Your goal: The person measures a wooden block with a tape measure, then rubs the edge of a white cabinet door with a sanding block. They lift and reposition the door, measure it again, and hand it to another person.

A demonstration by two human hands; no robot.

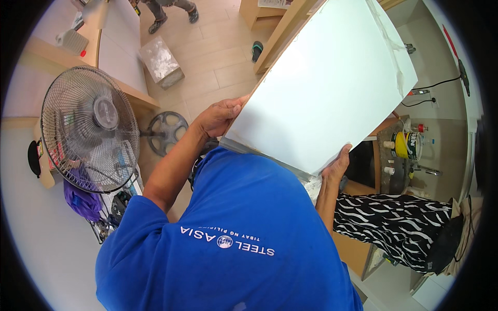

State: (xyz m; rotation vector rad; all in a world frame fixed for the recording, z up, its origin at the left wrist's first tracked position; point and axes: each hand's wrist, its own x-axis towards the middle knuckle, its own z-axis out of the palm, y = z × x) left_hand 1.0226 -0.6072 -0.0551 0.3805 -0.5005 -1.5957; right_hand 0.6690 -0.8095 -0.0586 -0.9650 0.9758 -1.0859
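A large white panel (327, 78) slants in front of my blue shirt, its lower edge close to my belly. My left hand (222, 117) grips its left edge, with the thumb on the white face. Lower down, my right hand (338, 163) holds the panel near its bottom right corner, fingers mostly hidden behind it. A rough, greyish strip runs along the panel's right side. White crumbly material (313, 187) shows just below the bottom corner.
A standing fan (106, 113) is at the left. On the tiled floor are a box with white scraps (160, 58) and a sandal (257, 51). A yellow-and-black can (405, 145) stands at right, above black-and-white patterned cloth (389, 223). Another person's legs (168, 8) show at the top.
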